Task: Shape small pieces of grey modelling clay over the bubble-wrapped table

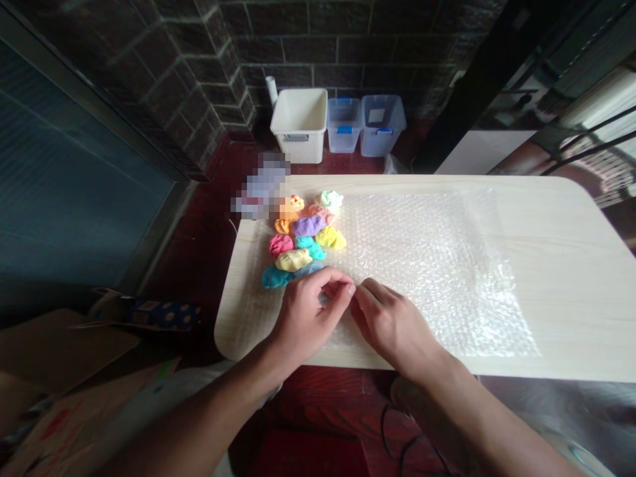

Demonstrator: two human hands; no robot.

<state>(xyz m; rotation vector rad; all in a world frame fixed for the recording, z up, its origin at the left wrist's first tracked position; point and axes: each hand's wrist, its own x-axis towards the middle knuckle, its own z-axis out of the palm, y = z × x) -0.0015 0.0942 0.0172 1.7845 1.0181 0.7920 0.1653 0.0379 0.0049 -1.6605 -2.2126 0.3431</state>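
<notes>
Colourful lumps bunch up on the left part of the bubble wrap! Just beside them, left hand and right hand meet, fingers curled, tips together; any grip, I can't tell. Pale desk below, white bin beyond.

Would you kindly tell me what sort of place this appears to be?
Perhaps a home or workshop craft corner, judging by the coloured lumps, the pale table and plastic bins beyond it.

Pale wood-grain table beneath a sheet of bubble wrap.
</notes>
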